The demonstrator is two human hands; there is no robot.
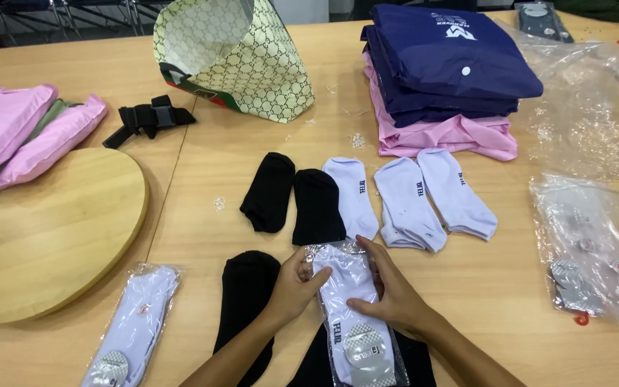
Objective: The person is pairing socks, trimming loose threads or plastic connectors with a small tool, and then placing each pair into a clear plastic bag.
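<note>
Both my hands hold a clear plastic packet with white socks (352, 315) inside, lying on the wooden table (510, 287) near its front edge. My left hand (291, 283) pinches the packet's upper left edge. My right hand (392, 287) lies flat across its right side, fingers spread over the plastic. Under and beside the packet lie black socks (246, 294). Just beyond my hands a row of loose socks is laid out: two black socks (295, 197) on the left and three white socks (410, 197) on the right.
Another packed pair of white socks (134, 326) lies front left beside a round wooden board (44, 229). Pink packets (16, 132), a black strap (148, 118), a patterned paper bag (241, 57), folded navy and pink garments (442, 79) and empty clear bags (596, 236) surround them.
</note>
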